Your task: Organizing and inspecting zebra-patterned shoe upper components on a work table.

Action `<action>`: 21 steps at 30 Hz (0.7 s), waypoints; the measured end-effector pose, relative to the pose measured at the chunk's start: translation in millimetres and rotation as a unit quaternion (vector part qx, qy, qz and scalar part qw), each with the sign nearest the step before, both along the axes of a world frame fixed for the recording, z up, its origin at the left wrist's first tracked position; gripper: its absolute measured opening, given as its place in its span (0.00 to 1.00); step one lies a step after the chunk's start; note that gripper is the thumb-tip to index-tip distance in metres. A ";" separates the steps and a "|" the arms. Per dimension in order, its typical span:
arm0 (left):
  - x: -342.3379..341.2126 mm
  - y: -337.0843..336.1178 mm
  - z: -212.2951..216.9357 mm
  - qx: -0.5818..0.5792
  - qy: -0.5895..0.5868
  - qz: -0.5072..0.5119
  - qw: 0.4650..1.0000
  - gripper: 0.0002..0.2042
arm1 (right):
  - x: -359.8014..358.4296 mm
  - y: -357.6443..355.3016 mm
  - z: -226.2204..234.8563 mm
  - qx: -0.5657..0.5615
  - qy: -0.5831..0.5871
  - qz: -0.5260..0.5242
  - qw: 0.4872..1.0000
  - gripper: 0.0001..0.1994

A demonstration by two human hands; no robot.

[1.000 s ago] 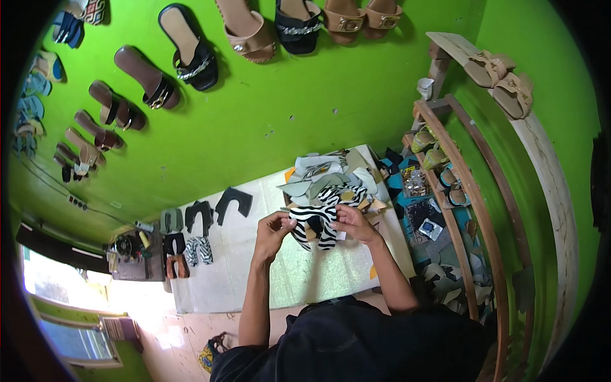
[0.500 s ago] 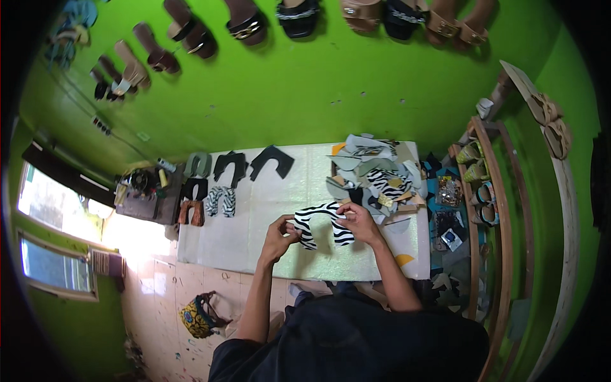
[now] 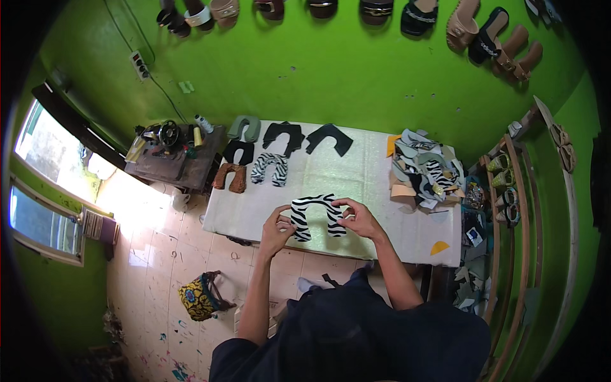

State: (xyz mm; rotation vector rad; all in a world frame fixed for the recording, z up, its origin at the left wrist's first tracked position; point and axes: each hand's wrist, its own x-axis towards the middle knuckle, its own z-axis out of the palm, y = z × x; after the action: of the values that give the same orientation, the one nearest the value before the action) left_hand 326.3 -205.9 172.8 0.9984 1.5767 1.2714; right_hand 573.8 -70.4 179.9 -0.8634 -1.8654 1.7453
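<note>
Between my two hands is a zebra-striped, horseshoe-shaped cut piece (image 3: 316, 201), held up over the near part of the white-topped table (image 3: 375, 184). My left hand (image 3: 276, 230) pinches its left leg, and my right hand (image 3: 358, 220) pinches the right side. Farther back on the table lie stacks of similar arched pieces: a black-and-white patterned stack (image 3: 270, 169), a brown stack (image 3: 230, 177), a small black stack (image 3: 239, 153), a grey-green stack (image 3: 244, 128), a dark stack (image 3: 284, 137) and a dark wider piece (image 3: 329, 140).
A heap of scraps (image 3: 425, 169) covers the table's right end, with a yellow scrap (image 3: 439, 247) nearer me. At left stands a sewing machine (image 3: 167, 134) on a small dark table. A wooden rack (image 3: 519, 254) with sandals rises at right. A patterned bag (image 3: 198, 299) sits on the floor.
My view has swung to the left, so the table and wall sandals appear farther right. Both hands still hold the zebra-striped piece, at nearly the same place in front of me.
</note>
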 end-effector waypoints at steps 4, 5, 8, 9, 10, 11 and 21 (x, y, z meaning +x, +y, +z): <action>-43.1 -34.0 -4.4 0.037 0.006 0.030 0.999 0.26 | -46.9 -22.6 -3.5 0.023 0.002 0.013 1.000 0.26; -50.4 -40.0 -3.9 0.043 0.008 0.039 0.998 0.23 | -56.5 -27.1 -4.0 0.024 0.001 0.015 1.000 0.26; -76.8 -57.9 -8.2 0.038 0.099 0.020 0.994 0.20 | -83.0 -37.3 -6.2 0.012 -0.004 0.031 0.999 0.26; -85.7 -60.0 -16.1 0.056 0.129 0.023 0.990 0.17 | -92.8 -39.6 -7.6 0.017 -0.008 0.032 0.999 0.25; -91.0 -62.8 -18.3 0.057 0.128 0.024 0.990 0.17 | -101.4 -41.9 -8.9 0.023 -0.013 0.032 0.999 0.25; -95.0 -64.3 -20.5 0.057 0.141 0.039 0.988 0.17 | -109.1 -43.1 -9.9 0.016 -0.011 0.028 0.999 0.24; -166.5 -28.0 -27.0 -0.008 0.132 0.026 0.991 0.20 | -169.6 -15.4 -21.7 0.048 -0.022 0.035 0.998 0.32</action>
State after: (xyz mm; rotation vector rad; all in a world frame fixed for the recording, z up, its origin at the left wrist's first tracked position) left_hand 159.8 -233.9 145.8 1.1602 1.8211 1.1968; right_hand 404.2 -85.8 158.2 -0.8163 -2.0130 1.6750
